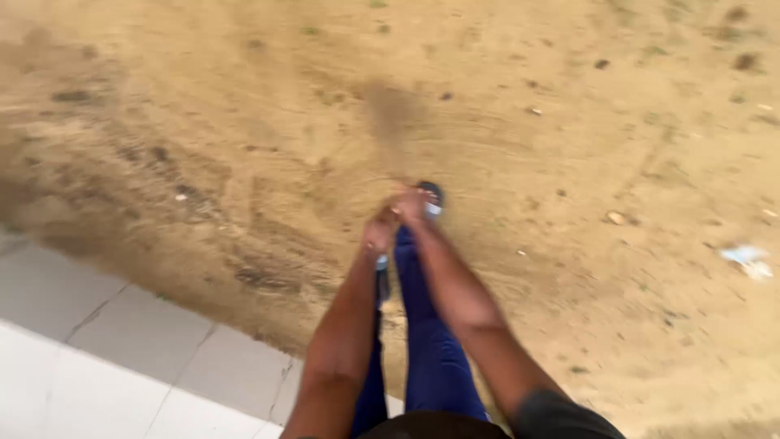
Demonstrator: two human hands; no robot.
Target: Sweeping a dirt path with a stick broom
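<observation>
I see both hands at frame centre, left hand (379,237) and right hand (410,203), fingers closed on a blurred brown broom (392,122) reaching up-frame. Curved marks cross the sandy ground (569,244); litter remains right.

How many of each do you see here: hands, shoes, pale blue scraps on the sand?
hands: 2, left hand and right hand
dark shoe: 1
pale blue scrap: 1
Total: 4
</observation>
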